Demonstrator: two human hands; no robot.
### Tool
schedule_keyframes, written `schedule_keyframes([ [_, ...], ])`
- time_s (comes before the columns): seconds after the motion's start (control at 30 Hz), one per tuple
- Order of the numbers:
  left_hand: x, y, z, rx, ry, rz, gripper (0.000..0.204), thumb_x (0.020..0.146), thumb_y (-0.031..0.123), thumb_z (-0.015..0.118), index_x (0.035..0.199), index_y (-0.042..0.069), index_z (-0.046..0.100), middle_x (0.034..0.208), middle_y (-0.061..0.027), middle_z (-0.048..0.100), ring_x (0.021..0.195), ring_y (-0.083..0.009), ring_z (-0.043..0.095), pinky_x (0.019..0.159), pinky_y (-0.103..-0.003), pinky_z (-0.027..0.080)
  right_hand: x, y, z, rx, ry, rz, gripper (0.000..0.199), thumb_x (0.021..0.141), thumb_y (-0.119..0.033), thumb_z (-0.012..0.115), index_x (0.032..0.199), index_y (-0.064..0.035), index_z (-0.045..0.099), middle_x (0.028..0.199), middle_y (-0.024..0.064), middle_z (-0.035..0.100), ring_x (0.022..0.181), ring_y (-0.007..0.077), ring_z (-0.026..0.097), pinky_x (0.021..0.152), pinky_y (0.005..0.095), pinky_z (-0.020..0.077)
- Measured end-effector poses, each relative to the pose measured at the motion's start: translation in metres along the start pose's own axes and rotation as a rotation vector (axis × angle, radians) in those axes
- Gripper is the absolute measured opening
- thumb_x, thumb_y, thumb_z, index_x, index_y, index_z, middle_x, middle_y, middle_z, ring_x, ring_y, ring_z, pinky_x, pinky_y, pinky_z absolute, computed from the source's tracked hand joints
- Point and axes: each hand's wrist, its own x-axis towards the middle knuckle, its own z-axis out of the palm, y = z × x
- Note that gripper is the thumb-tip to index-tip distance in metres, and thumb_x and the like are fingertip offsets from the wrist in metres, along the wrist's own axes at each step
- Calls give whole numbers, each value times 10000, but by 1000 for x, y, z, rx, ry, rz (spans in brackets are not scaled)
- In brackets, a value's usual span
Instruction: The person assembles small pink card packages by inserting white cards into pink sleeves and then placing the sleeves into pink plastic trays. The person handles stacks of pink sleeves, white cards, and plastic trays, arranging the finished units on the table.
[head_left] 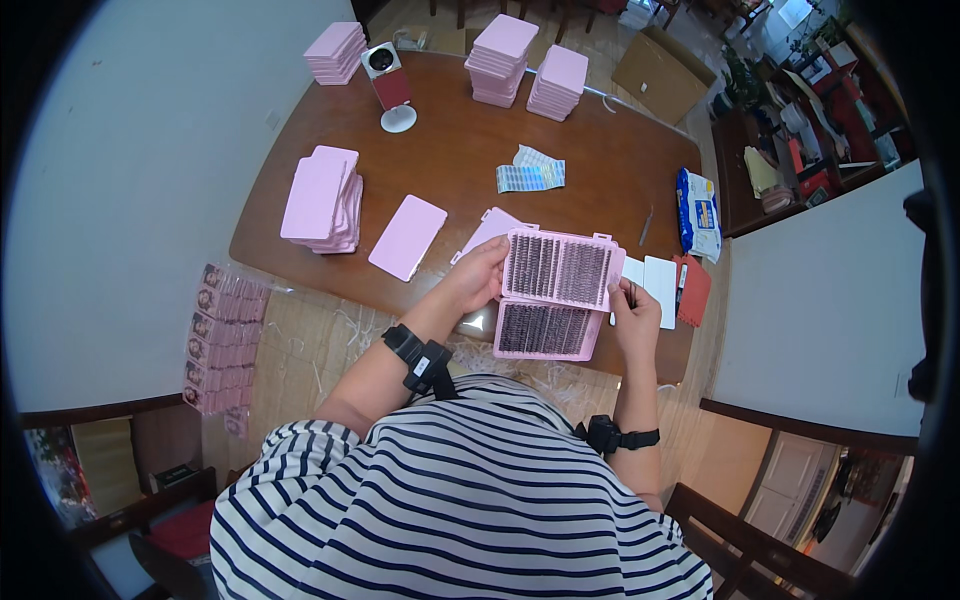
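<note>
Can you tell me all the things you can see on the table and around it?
open lash case: one, pink, held over the table's near edge
closed pink cases: three stacks at the far side, one stack at left, one single
small camera on stand: one, white and red, far left
colour sheets: a few, blue-green, table middle
wipes pack: one, blue and white, right edge
table: one, brown wood
left hand: grips the case's left side
right hand: holds the case's right side with a thin dark tool

bare table centre (470, 215) passable; pink case stacks (322, 200) block left; wipes pack (698, 212) probably crowds right
</note>
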Motion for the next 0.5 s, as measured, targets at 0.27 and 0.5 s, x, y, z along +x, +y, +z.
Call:
schedule_keyframes([
  [0.27, -3, 0, 7, -10, 14, 8, 372, 1110, 213, 346, 1380, 2, 489, 1276, -140, 634, 1165, -214, 643, 999, -368, 547, -4, -3, 2, -6, 17, -37, 253, 940, -137, 698, 1097, 59, 724, 819, 40, 727, 743, 57, 612, 700, 243, 505],
  [0.5, -6, 3, 14, -3, 7, 5, 370, 1110, 213, 352, 1369, -5, 501, 1280, -137, 631, 1163, -210, 641, 1002, -361, 544, -4, -4, 2, -86, 31, -39, 251, 928, -153, 700, 1091, 35, 734, 806, 79, 742, 717, 89, 636, 698, 271, 517],
])
